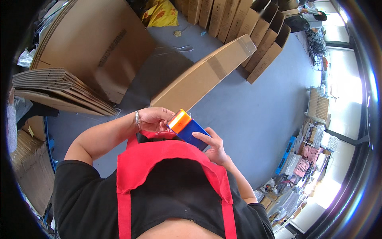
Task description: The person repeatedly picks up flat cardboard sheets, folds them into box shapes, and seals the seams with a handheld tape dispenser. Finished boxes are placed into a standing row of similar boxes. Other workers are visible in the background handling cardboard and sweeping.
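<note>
A small blue box [191, 133] with a bright orange end flap sits between both hands, just above my red apron. My left hand [154, 118] grips the orange end with thumb and fingers; a bracelet circles that wrist. My right hand [215, 145] holds the blue body from below, its fingers laid along the side. The box tilts with its orange end up and to the left.
A long taped cardboard carton [207, 73] lies on the grey floor beyond my hands. A stack of flattened cardboard [59, 89] and a big brown carton [95, 44] are at left. A row of open cartons [254, 28] stands behind. Shelves with packaged goods [302, 163] are at right; another person [312, 16] is far back.
</note>
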{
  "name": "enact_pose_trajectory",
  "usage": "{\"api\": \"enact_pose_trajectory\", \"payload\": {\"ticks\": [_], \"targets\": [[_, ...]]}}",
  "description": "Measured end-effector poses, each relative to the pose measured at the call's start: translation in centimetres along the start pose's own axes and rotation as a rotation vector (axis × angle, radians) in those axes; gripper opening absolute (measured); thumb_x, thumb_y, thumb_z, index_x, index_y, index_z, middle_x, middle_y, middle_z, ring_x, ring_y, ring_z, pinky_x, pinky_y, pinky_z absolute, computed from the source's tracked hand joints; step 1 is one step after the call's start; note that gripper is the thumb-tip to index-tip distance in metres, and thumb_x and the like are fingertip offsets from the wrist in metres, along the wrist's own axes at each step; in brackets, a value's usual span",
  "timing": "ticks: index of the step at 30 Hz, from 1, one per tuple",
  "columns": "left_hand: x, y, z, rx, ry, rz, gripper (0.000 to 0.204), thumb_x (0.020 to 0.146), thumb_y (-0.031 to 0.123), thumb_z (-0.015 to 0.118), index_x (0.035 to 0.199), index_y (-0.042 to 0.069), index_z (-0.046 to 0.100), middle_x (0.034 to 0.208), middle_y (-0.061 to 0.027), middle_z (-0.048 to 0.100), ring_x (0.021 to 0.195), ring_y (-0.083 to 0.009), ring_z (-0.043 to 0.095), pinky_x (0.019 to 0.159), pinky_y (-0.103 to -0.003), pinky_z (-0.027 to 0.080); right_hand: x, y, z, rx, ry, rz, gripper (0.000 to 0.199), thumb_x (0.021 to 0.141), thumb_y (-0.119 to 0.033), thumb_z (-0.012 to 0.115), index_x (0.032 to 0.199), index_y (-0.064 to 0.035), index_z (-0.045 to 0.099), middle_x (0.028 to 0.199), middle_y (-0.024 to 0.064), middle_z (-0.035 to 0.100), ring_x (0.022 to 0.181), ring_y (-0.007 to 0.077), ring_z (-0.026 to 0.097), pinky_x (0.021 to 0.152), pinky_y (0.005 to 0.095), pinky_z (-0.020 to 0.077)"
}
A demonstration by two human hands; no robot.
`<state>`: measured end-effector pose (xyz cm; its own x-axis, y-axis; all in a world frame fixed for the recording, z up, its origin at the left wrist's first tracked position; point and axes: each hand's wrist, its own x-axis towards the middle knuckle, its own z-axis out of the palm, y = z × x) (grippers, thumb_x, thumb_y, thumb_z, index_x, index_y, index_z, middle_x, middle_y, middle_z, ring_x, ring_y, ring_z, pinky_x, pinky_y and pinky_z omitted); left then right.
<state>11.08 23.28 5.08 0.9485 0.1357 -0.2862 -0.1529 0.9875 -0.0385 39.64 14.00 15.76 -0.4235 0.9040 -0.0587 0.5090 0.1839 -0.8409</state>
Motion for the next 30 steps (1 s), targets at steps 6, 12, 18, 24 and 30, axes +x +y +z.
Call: {"api": "enact_pose_trajectory", "payload": {"ticks": [6, 12, 18, 24, 30], "targets": [[0.6, 0.2, 2.0, 0.440, 0.251, 0.290, 0.010, 0.100, 0.005, 0.069, 0.098, -0.002, 0.075, 0.088, -0.0025, 0.073, 0.073, -0.0081, 0.067, 0.071, -0.022, 0.057, 1.1, 0.1, -1.3, -0.106, -0.027, -0.133, 0.067, 0.074, -0.019, 0.093, 0.136, -0.0244, 0.070, 0.107, 0.0147, 0.067, 0.092, 0.0307, 0.065, 0.081, 0.0394, 0.0577], [1.5, 0.9, 3.7, 0.905, 0.616, 0.476, 0.014, 0.102, 0.006, 0.068, 0.107, -0.004, 0.077, 0.095, -0.0044, 0.076, 0.084, -0.0085, 0.068, 0.079, -0.024, 0.058, 1.5, 0.0, -0.8, -0.126, 0.045, -0.061, 0.067, 0.074, -0.012, 0.090, 0.137, -0.0239, 0.070, 0.104, 0.0154, 0.066, 0.089, 0.0313, 0.065, 0.079, 0.0402, 0.0583], [1.8, 1.4, 3.6, 1.040, 0.591, 0.521, 0.015, 0.102, 0.009, 0.069, 0.106, -0.004, 0.077, 0.090, -0.0035, 0.075, 0.078, -0.0075, 0.066, 0.072, -0.023, 0.057, 1.0, 0.0, -1.7, -0.139, 0.021, -0.020, 0.067, 0.072, -0.011, 0.091, 0.135, -0.0209, 0.071, 0.106, 0.0169, 0.067, 0.090, 0.0317, 0.066, 0.079, 0.0398, 0.0586], [-1.0, 7.7, 0.0, 0.932, 0.887, 0.699, 0.014, 0.098, 0.013, 0.072, 0.101, 0.001, 0.078, 0.078, 0.0022, 0.068, 0.062, -0.0043, 0.055, 0.056, -0.022, 0.045, -3.1, 2.5, -3.3, -0.185, 0.133, 0.112, 0.062, 0.070, -0.008, 0.087, 0.129, -0.0182, 0.074, 0.100, 0.0170, 0.068, 0.084, 0.0311, 0.069, 0.075, 0.0380, 0.0597], [2.4, 11.2, -6.1, 1.204, 0.977, 0.528, 0.017, 0.099, 0.017, 0.072, 0.101, 0.002, 0.078, 0.078, 0.0009, 0.068, 0.065, -0.0062, 0.057, 0.059, -0.026, 0.048, -2.3, 7.9, -1.6, -0.182, 0.112, 0.213, 0.062, 0.072, -0.009, 0.083, 0.132, -0.0196, 0.071, 0.098, 0.0165, 0.064, 0.083, 0.0316, 0.067, 0.074, 0.0391, 0.0574]]}}
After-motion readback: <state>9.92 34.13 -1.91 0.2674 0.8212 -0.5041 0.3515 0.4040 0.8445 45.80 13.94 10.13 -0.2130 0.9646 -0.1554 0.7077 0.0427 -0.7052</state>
